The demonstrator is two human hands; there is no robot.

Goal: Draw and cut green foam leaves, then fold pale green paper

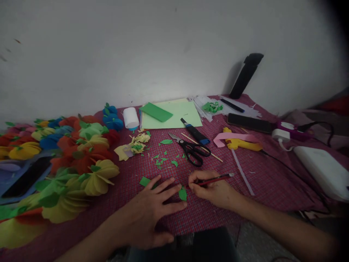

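My left hand (154, 205) lies flat on the checked cloth with its fingers spread. Between its fingertips shows a small green paper leaf (183, 194), and a green paper piece (145, 181) sticks out beside the index finger. In my right hand (208, 189) is a slim red and dark pencil or pen (216, 179), gripped between thumb and fingers; its tip is hidden by the hand, just right of the leaf. Black-handled scissors (193, 150) rest beyond the hands, by a black and blue cutter (195, 131) and a thin wooden stick (216, 157).
Colourful paper pumpkin shapes (84, 149) crowd the left side. Green scraps (160, 160) lie mid-table. Behind are pale green sheets (180, 116) and a white roll (131, 117). To the right sit a yellow glue gun (247, 145) with its cord, a phone (248, 123) and a white box (321, 171).
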